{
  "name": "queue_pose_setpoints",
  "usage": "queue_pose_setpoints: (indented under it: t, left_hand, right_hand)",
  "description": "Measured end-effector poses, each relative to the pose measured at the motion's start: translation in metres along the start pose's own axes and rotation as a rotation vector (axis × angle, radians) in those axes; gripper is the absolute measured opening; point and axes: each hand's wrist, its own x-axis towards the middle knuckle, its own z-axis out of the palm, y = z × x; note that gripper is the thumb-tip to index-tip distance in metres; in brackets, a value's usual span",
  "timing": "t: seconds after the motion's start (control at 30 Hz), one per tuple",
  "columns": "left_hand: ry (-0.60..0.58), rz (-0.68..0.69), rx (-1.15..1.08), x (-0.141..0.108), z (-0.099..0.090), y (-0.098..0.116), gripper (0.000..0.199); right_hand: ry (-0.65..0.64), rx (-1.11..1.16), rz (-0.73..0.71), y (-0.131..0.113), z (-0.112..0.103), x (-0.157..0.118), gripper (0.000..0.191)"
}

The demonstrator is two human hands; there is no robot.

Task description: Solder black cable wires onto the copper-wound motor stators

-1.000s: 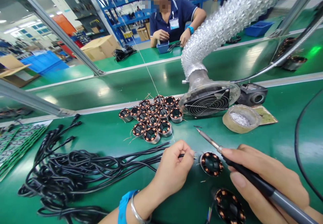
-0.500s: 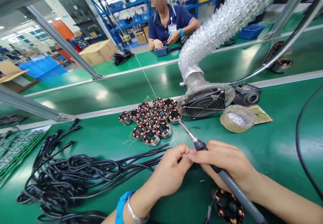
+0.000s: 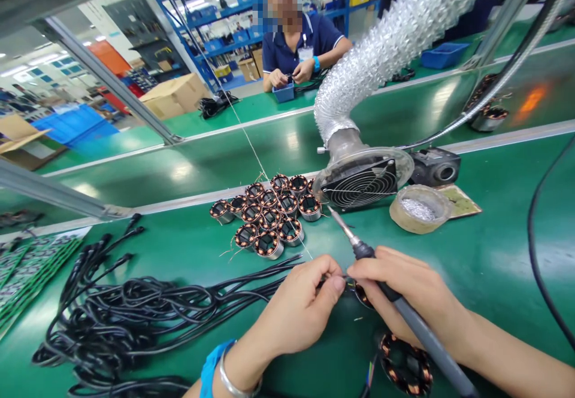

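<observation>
My right hand (image 3: 404,290) grips a soldering iron (image 3: 431,341), its metal tip angled up and left toward the fan. My left hand (image 3: 309,302) is closed in a pinch on a dark cable end (image 3: 348,282) with thin coloured wires. A thin silvery wire (image 3: 251,142) slants down from above and ends from sight near the left knuckles. Partly hidden behind the right fingers is a copper-wound stator (image 3: 363,295). Another stator (image 3: 406,365) lies below the right hand, beside coloured wire ends (image 3: 370,374). Several more stators (image 3: 268,243) stand grouped ahead of my hands.
Black cables (image 3: 130,308) lie heaped at left, near green circuit boards (image 3: 36,272). A fume fan (image 3: 366,185) hangs on a silver duct (image 3: 381,57). Right of it are a bowl of silvery bits (image 3: 420,209) and a sponge (image 3: 458,200). A person (image 3: 296,45) works opposite.
My right hand and the soldering iron have shifted slightly right, away from my left fingers. The cable end and the stator behind the right fingers now show between my hands.
</observation>
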Motion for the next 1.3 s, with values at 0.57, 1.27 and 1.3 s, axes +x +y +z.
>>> queue_pose_setpoints:
  t: [0.57, 1.27, 1.3]
  left_hand:
    - [0.015, -0.354, -0.758, 0.008, 0.018, -0.009, 0.040]
    - [0.266, -0.300, -0.497, 0.002, 0.036, -0.008, 0.035]
    - [0.274, -0.297, -0.479, 0.003, 0.036, -0.007, 0.035]
  right_hand:
    - [0.084, 0.000, 0.102, -0.004, 0.005, -0.008, 0.023]
    - [0.096, -0.038, 0.054, -0.008, -0.010, -0.014, 0.031]
    - [0.096, -0.042, 0.068, -0.012, -0.016, -0.015, 0.033]
